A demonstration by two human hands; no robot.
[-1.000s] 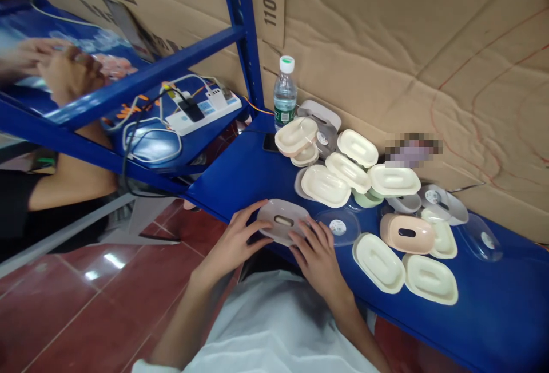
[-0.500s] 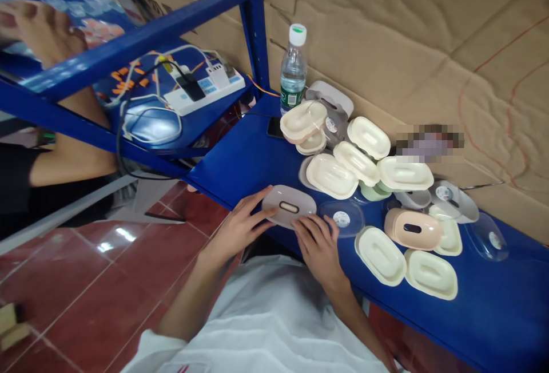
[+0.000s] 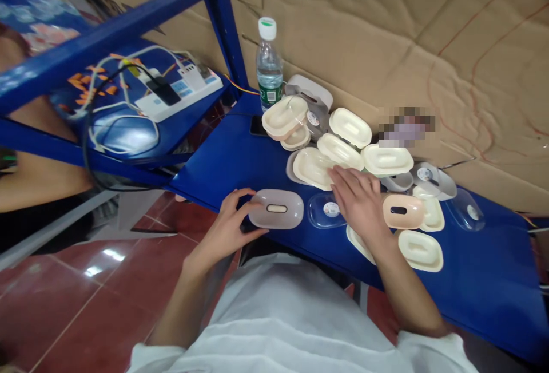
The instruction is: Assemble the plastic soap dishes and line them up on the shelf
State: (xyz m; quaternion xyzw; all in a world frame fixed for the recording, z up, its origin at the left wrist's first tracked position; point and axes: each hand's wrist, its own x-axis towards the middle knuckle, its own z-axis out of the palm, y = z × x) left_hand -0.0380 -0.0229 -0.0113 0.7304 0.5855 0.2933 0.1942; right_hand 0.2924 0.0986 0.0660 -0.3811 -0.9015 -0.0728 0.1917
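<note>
Your left hand (image 3: 227, 225) curls around the left end of a grey oval soap-box lid (image 3: 276, 209), thumb on top and fingers tucked under its near edge; the lid lies flat at the front edge of the blue worktop (image 3: 240, 161), its slot facing up. Your right hand (image 3: 359, 201) is spread flat, palm down, fingertips reaching onto a cream lid (image 3: 312, 168) in the heap behind, gripping nothing.

Between your hands lies a clear plastic tray (image 3: 325, 211) with a round sticker inside; nothing else shows in it. A second clear tray (image 3: 467, 217) sits at the far right, also carrying only a sticker. A pink soap box (image 3: 402, 211) with its lid on rests just right of your right hand; what it holds is hidden. The water bottle (image 3: 269, 65) stands upright against the cardboard wall (image 3: 386, 30), capped, with its water level hard to make out.

I count roughly eight cream lids, though the heap overlaps and your right hand covers part of one at the front (image 3: 355, 240), so the count is uncertain. Grey pieces at the back (image 3: 309, 91) and right (image 3: 434, 179) are partly buried. A dark phone (image 3: 258, 127) peeks out beside the heap. A patch on the wall is blurred out.

On the neighbouring shelf lies a white power strip (image 3: 182, 90) with tangled cables. Another person's arm (image 3: 38, 181) is cut off at the left edge.
</note>
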